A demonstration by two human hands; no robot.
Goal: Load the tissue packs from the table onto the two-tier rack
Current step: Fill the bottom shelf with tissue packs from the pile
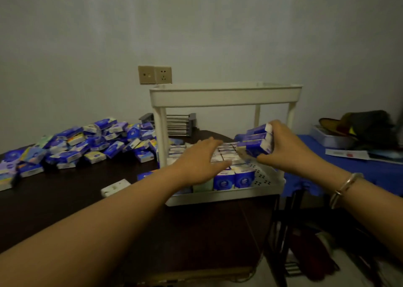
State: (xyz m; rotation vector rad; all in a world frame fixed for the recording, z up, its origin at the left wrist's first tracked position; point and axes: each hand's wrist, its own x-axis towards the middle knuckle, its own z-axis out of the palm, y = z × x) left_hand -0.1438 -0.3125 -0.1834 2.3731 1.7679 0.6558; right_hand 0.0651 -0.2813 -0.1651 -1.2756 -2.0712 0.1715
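**Both hands at the lower tier, right hand holding packs**

Forearms enter from the near edge, both reaching far toward the rack. Left hand lies flat, fingers straight and spread, palm down over the rows of packs on the lower tier; it grasps nothing, and whether it touches the pack tops cannot be told. Right hand has fingers and thumb curled round a small stack of blue tissue packs, about three, held at the right side of the lower tier, above the shelf floor. The stack sits to the left of the palm, white ends facing the thumb. A bangle is on the right wrist.

White two-tier rack stands on the dark table, at its right end. Loaded packs stand upright in rows on the lower tier, filling its left and middle; the perforated floor shows bare at the near right corner. Top tier's contents are hidden from this angle.

Loose pile of packs lies on the table well left of the rack, jumbled. One white pack lies alone nearer, just left of the left forearm.

Wall sockets behind the rack. Blue-covered surface to the right, with dark clutter on it.
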